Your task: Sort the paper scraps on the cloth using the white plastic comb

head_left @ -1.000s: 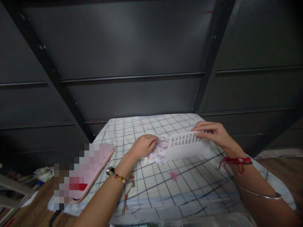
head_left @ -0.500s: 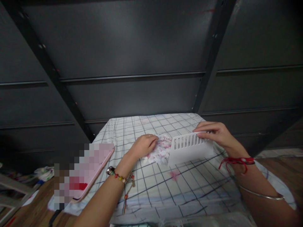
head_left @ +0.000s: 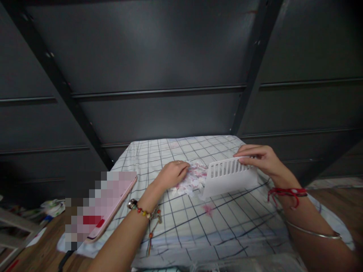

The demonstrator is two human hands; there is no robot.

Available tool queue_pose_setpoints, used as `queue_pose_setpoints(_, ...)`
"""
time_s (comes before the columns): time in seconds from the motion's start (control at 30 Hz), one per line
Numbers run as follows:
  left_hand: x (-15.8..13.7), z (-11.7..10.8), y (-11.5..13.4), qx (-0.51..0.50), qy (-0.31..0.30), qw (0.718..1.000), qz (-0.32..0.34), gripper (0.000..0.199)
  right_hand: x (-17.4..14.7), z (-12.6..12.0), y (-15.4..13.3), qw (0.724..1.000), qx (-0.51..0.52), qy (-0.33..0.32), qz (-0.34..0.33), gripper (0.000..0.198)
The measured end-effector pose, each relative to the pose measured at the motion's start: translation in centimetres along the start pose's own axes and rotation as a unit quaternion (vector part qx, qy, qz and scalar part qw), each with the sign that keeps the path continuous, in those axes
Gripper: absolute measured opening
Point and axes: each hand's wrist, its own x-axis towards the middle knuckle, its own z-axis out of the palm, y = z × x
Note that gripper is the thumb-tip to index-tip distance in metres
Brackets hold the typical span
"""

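A pile of small white and pink pieces (head_left: 190, 181), like petals or scraps, lies on the checked cloth (head_left: 176, 226). At its left edge my left hand (head_left: 173, 174) rests palm down, fingers loosely curved against the pile and the thumb apart from them. My right hand (head_left: 256, 158) pinches the upper right edge of a thin white slotted plate (head_left: 229, 185). A row of slots runs along its top. The plate stands tilted on edge, its left end beside the pile. Nearer to me, a pink tuft (head_left: 208, 209) shows on the cloth.
A pink phone (head_left: 113, 204), partly pixelated, lies at the left edge of the cloth with a black cable (head_left: 66, 258). Dark panels (head_left: 159, 117) rise behind the cloth. A clear plastic container (head_left: 249, 264) is partly in view at the bottom edge.
My right hand and the white slotted plate have shifted slightly to the right, away from the pile. The left hand has stayed where it was.
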Motion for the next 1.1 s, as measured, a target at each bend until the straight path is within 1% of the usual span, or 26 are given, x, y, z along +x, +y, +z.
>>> queue_pose_setpoints(0.07, -0.01, -0.10, 0.08, 0.000, -0.003, 1.000, -0.002, 0.021, -0.02, -0.15, 0.00, 1.000, 0.003, 0.008, 0.003, 0.012)
queue_pose_setpoints(0.2, 0.01, -0.18, 0.19, 0.013, -0.006, 1.000, -0.001, 0.021, 0.12, 0.16, -0.07, 1.000, -0.006, -0.007, 0.017, 0.015)
queue_pose_setpoints(0.37, 0.04, -0.01, 0.08, 0.023, -0.005, 1.000, -0.003, 0.022, 0.20, 0.33, -0.10, 0.999, -0.021, 0.022, 0.017, 0.013)
queue_pose_setpoints(0.53, 0.03, 0.05, 0.04, 0.025, -0.006, 1.000, -0.003, 0.022, 0.24, 0.20, -0.17, 0.999, -0.023, 0.027, 0.012, 0.012)
queue_pose_setpoints(0.77, 0.00, -0.08, 0.09, 0.019, -0.008, 1.000, -0.003, 0.023, 0.19, -0.01, -0.40, 0.999, -0.027, 0.012, 0.023, 0.017)
queue_pose_setpoints(0.9, 0.03, -0.22, 0.18, 0.014, -0.006, 1.000, -0.004, 0.023, 0.17, -0.08, -0.42, 0.999, -0.041, 0.022, 0.028, 0.022)
queue_pose_setpoints(1.03, 0.05, -0.30, 0.31, 0.015, -0.008, 1.000, -0.010, 0.022, 0.09, -0.16, -0.12, 0.998, -0.048, 0.017, 0.022, 0.019)
queue_pose_setpoints(1.1, 0.06, -0.30, 0.33, 0.017, -0.009, 1.000, -0.010, 0.022, 0.04, -0.17, 0.04, 0.998, -0.044, 0.030, 0.015, 0.018)
